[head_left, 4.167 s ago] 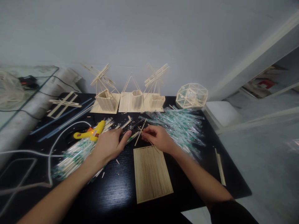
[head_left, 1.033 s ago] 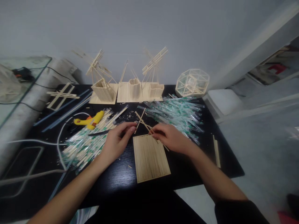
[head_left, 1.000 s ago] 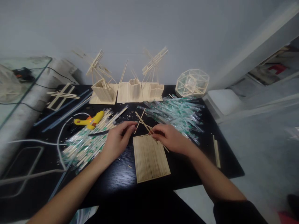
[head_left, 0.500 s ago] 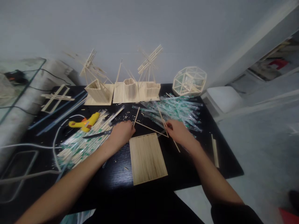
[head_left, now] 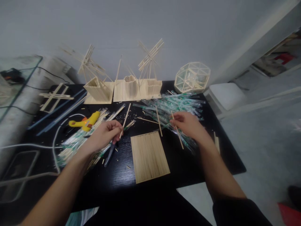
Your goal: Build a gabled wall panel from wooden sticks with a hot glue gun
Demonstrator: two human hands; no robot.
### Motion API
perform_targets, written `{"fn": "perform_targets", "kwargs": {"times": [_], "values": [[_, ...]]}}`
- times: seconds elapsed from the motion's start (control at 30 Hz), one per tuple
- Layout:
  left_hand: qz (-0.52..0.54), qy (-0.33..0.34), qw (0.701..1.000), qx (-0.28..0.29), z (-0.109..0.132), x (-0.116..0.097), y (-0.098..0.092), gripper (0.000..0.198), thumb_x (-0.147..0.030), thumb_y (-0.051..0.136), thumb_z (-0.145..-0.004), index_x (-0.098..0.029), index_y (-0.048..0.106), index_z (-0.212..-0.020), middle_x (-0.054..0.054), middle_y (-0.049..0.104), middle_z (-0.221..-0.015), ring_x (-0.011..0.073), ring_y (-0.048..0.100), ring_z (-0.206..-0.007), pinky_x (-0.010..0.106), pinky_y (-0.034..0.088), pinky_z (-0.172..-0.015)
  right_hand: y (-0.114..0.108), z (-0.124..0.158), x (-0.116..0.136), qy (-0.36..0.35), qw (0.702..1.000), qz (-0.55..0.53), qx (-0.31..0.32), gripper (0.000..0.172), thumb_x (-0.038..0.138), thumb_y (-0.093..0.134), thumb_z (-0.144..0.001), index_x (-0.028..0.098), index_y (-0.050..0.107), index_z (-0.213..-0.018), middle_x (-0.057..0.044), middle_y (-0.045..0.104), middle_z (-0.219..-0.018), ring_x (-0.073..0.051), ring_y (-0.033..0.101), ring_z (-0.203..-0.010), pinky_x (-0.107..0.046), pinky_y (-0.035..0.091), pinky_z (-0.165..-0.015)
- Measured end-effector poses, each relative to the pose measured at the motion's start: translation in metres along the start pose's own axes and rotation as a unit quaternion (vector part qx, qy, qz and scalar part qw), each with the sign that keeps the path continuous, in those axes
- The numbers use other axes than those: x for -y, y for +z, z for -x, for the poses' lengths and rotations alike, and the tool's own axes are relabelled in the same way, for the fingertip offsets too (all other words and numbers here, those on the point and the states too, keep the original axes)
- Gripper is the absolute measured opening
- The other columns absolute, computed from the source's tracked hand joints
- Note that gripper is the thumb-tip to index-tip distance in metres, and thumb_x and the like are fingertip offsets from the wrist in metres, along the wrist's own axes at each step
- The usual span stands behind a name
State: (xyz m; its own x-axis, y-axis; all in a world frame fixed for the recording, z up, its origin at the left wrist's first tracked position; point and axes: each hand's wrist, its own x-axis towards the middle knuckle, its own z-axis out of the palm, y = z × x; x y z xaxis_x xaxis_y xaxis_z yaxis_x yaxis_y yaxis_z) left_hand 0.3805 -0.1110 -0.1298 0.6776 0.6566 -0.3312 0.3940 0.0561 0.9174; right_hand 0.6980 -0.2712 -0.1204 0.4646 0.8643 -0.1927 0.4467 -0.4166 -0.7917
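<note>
My left hand [head_left: 107, 134] pinches a thin wooden stick [head_left: 126, 116], which points up and away from me. On the right, my right hand [head_left: 187, 124] grips a second wooden stick [head_left: 179, 138] near its upper part, slanting down toward me. Between the hands a loose stick [head_left: 159, 121] stretches from the wrappers toward the panel, and another lies behind it. A square panel of sticks laid side by side [head_left: 150, 157] rests flat in front of me. Below my left hand are scissors [head_left: 109, 154], their handles partly hidden by it.
A yellow glue gun [head_left: 88, 123] lies on packaged sticks [head_left: 70, 147] at left. Clear and green wrappers [head_left: 185, 103] spread at the right. Along the wall stand stick-built windmill models [head_left: 98, 94] and a faceted frame [head_left: 192, 78]. Small scraps litter the black table [head_left: 197, 169].
My left hand has moved left and nearer me, its stick with it. My right hand has shifted right with one stick, leaving another on the table. The scissors now point toward me.
</note>
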Motion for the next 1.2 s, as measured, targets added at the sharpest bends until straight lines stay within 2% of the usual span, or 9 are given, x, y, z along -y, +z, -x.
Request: {"fn": "perform_targets", "kwargs": {"times": [0.13,0.23,0.4,0.5,0.63,0.83,1.0,1.1,1.2], "values": [[0.049,-0.002,0.999,0.010,0.008,0.002,0.006,0.016,-0.031,0.069,-0.077,-0.020,0.058,-0.073,-0.005,0.056,-0.055,0.0096,0.049,-0.044,0.021,0.040,-0.042,-0.004,0.006,0.009,-0.016,0.997,-0.076,0.001,0.018,0.020,0.071,-0.082,0.020,0.073,-0.100,0.000,0.070,-0.073,-0.020,0.072,-0.064,-0.035,0.061,-0.068],[0.099,0.021,0.995,0.014,0.015,0.001,0.013,0.019,-0.034,0.072,-0.080,-0.019,0.060,-0.085,-0.004,0.061,-0.062,0.0095,0.051,-0.047,0.022,0.042,-0.044,-0.001,0.012,0.016,-0.020,0.989,-0.148,0.018,0.024,0.026,0.074,-0.082,0.021,0.072,-0.105,0.000,0.071,-0.077,-0.019,0.073,-0.069,-0.036,0.063,-0.071],[0.104,0.072,0.992,-0.009,0.027,-0.002,0.024,0.044,-0.040,0.076,-0.086,-0.017,0.067,-0.122,0.002,0.071,-0.080,0.0138,0.062,-0.063,0.028,0.053,-0.062,0.009,0.017,0.023,-0.036,0.974,-0.220,0.035,0.030,0.034,0.079,-0.081,0.022,0.073,-0.107,-0.001,0.071,-0.085,-0.019,0.073,-0.079,-0.039,0.066,-0.081],[0.055,0.084,0.995,-0.022,0.030,-0.001,0.025,0.041,-0.045,0.074,-0.088,-0.018,0.074,-0.119,0.003,0.072,-0.083,0.0165,0.064,-0.073,0.031,0.054,-0.073,0.014,0.016,0.025,-0.053,0.969,-0.240,0.033,0.030,0.035,0.079,-0.080,0.022,0.074,-0.107,0.000,0.069,-0.083,-0.018,0.072,-0.082,-0.041,0.066,-0.085],[0.018,0.075,0.996,-0.038,0.031,0.006,0.023,0.034,-0.049,0.074,-0.088,-0.020,0.078,-0.104,0.003,0.071,-0.080,0.0184,0.065,-0.077,0.031,0.053,-0.074,0.020,0.014,0.025,-0.066,0.972,-0.220,0.040,0.029,0.036,0.077,-0.082,0.022,0.074,-0.107,0.000,0.068,-0.083,-0.017,0.071,-0.080,-0.039,0.067,-0.082],[-0.006,0.072,0.995,-0.072,0.030,0.018,0.027,0.031,-0.048,0.077,-0.083,-0.020,0.074,-0.097,0.003,0.072,-0.082,0.0180,0.066,-0.077,0.030,0.053,-0.074,0.030,0.011,0.023,-0.075,0.976,-0.201,0.044,0.025,0.037,0.078,-0.080,0.022,0.075,-0.099,0.000,0.065,-0.083,-0.017,0.067,-0.079,-0.039,0.068,-0.079],[-0.056,0.088,0.993,-0.048,0.026,0.025,0.032,0.026,-0.046,0.072,-0.089,-0.021,0.071,-0.098,0.002,0.073,-0.086,0.0179,0.067,-0.080,0.030,0.052,-0.076,0.036,0.012,0.024,-0.086,0.981,-0.165,0.048,0.021,0.034,0.076,-0.082,0.021,0.075,-0.098,-0.001,0.069,-0.085,-0.018,0.068,-0.077,-0.038,0.067,-0.075],[-0.054,0.090,0.994,-0.032,0.024,0.027,0.034,0.025,-0.045,0.071,-0.091,-0.021,0.069,-0.097,0.001,0.072,-0.087,0.0178,0.068,-0.081,0.030,0.052,-0.077,0.041,0.010,0.025,-0.099,0.988,-0.106,0.043,0.016,0.028,0.069,-0.090,0.021,0.075,-0.103,-0.002,0.071,-0.084,-0.017,0.069,-0.071,-0.032,0.062,-0.070],[-0.036,0.086,0.995,-0.031,0.023,0.029,0.034,0.025,-0.044,0.070,-0.092,-0.021,0.068,-0.098,0.001,0.071,-0.087,0.0178,0.067,-0.082,0.031,0.052,-0.080,0.047,0.005,0.025,-0.116,0.993,0.010,0.034,0.015,0.019,0.060,-0.096,0.019,0.074,-0.102,-0.004,0.076,-0.088,-0.018,0.070,-0.076,-0.031,0.055,-0.075]]}}
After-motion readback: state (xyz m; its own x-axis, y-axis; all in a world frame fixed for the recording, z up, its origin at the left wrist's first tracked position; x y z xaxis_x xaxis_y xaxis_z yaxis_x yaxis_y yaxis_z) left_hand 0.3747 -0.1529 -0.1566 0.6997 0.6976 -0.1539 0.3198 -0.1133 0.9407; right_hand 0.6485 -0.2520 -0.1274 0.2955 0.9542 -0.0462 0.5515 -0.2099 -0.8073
